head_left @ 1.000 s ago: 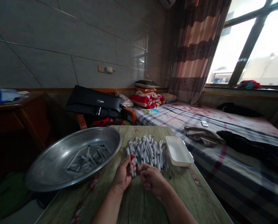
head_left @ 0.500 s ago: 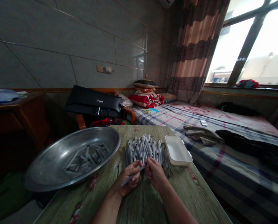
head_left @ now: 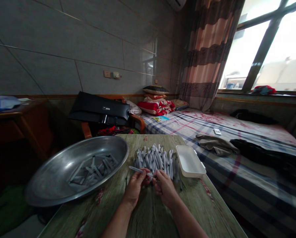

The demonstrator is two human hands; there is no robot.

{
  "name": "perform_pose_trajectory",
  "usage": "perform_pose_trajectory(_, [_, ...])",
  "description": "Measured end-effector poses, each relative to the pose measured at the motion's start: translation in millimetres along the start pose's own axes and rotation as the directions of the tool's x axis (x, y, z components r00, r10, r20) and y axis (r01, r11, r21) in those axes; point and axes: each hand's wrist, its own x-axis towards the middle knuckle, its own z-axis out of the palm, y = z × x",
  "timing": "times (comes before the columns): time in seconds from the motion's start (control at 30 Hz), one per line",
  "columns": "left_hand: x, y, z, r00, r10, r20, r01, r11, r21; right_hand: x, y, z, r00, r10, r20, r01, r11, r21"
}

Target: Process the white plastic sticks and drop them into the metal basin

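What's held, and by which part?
A pen-like stick: the left hand grips it around the middle; the right hand seems to pinch one end.

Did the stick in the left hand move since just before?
Yes: the stick swung, its free end now farther from the person and nearer the rim of the metal basin.

A home bedroom, shown by the sheeted bed (head_left: 182,124) at right with clothes (head_left: 216,143) on it, the folded quilt (head_left: 156,106) at centre, the curtain (head_left: 202,59) at upper right and, cut off at the top edge, probably an air conditioner (head_left: 178,4).
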Motion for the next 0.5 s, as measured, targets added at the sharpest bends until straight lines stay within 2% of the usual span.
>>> perform_pose_trajectory(0.07, [0.6, 0.1, -0.6, 1.0, 0.02, -0.007, -0.02, 1.0, 0.006, 0.2, 2.6, 0.5, 1.0, 0.002, -0.009, -0.003, 0.998, -0.06])
perform_pose_trajectory(0.17, [0.1, 0.8, -1.0, 0.998, 0.064, -0.021, -0.063, 0.997, 0.042, 0.2, 6.1, 0.9, 0.999, -0.03, 0.042, 0.036, 0.986, -0.16])
perform_pose_trajectory(0.27, [0.4, 0.9, -1.5, 0.995, 0.09, -0.035, -0.087, 0.993, 0.075, -0.6, 7.0, 1.8, 0.996, -0.057, 0.066, 0.069, 0.979, -0.193])
perform_pose_trajectory(0.5, [4.9, 0.6, -3.3, 0.989, 0.137, -0.055, -0.129, 0.983, 0.129, -4.2, 3.3, 4.9, 0.992, -0.058, 0.115, 0.065, 0.996, -0.055])
